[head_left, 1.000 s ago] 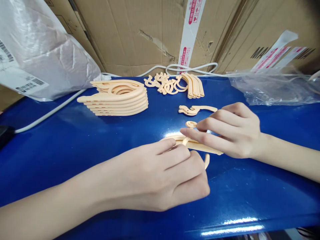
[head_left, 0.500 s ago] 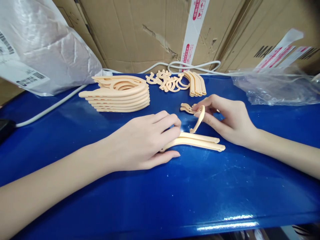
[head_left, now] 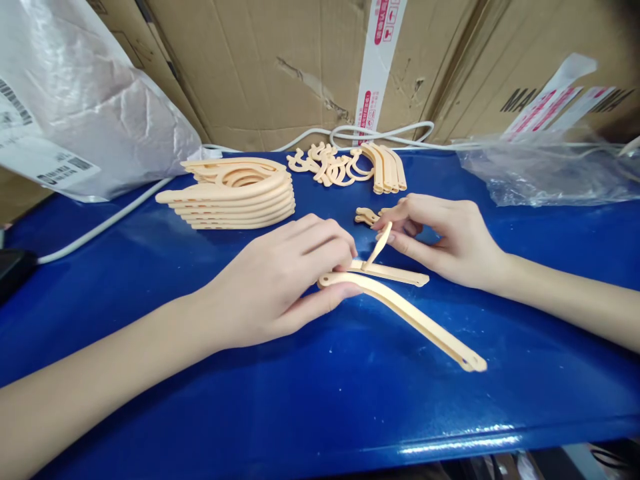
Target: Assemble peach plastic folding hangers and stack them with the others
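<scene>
My left hand point(head_left: 290, 280) is closed on the left end of a long curved cream plastic arm point(head_left: 415, 313), its thumb against the near side. A second cream arm point(head_left: 400, 273) lies just behind, its left end hidden by the fingers. Between thumb and fingertips, my right hand point(head_left: 440, 237) pinches a small curved cream piece point(head_left: 379, 247), whose lower end meets the rear arm. Small cream pieces point(head_left: 367, 215) lie on the table beside the right fingertips, partly hidden.
On the blue table point(head_left: 280, 413), a stack of cream hanger parts point(head_left: 235, 197) stands left, with loose hooks point(head_left: 325, 163) and several arms point(head_left: 385, 167) behind. Cardboard boxes point(head_left: 260, 73), a white cable point(head_left: 107, 220), a plastic-wrapped parcel point(head_left: 115, 107) and clear film point(head_left: 545, 173) surround them.
The near arm has swung its right end towards me, apart from the rear arm. My right hand has brought the small piece slightly left, its lower end now at the rear arm.
</scene>
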`<state>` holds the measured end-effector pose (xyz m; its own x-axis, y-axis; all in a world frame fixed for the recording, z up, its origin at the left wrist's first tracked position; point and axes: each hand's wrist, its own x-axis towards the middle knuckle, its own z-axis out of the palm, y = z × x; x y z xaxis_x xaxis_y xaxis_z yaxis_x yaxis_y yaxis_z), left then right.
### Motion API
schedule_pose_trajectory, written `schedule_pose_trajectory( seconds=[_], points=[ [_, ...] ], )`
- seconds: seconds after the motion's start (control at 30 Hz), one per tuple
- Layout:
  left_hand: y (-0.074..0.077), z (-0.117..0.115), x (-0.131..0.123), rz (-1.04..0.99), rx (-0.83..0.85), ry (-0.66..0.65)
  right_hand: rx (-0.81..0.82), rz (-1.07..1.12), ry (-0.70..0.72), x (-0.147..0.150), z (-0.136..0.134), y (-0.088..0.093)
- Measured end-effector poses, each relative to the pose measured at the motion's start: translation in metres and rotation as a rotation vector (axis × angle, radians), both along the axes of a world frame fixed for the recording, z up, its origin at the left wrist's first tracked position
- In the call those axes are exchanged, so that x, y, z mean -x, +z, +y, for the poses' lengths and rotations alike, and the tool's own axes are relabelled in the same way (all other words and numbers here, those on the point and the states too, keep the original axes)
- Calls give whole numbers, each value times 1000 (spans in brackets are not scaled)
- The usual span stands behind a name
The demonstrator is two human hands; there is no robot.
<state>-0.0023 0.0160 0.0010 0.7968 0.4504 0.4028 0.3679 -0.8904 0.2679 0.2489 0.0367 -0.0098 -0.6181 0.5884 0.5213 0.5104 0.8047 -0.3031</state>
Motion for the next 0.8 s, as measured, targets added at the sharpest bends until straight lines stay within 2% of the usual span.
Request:
schedule_pose_trajectory(
  seconds=[0.23,0.33,0.4,0.47,0.5,0.6,0.67,0.8],
  points=[
    [11,-3,-3,-504,723,97,16,37,-36,-1,0,1],
    [12,-1,-3,-642,899,106,34,53,-51,-1,0,1],
    [12,1,-3,-602,932,206,75,72,-65,-1,1,1],
    [10,2,-1,-528,833,277,118,102,-81,-1,1,0],
    [9,2,0,-435,721,319,137,117,-87,-1,1,0],
    [2,1,3,-75,232,361,180,146,-105,-2,1,1],
    [-3,0,4,106,36,341,207,157,-108,-4,1,5],
    [-9,-2,3,243,-21,272,312,266,-94,-6,0,19]
  ],
)
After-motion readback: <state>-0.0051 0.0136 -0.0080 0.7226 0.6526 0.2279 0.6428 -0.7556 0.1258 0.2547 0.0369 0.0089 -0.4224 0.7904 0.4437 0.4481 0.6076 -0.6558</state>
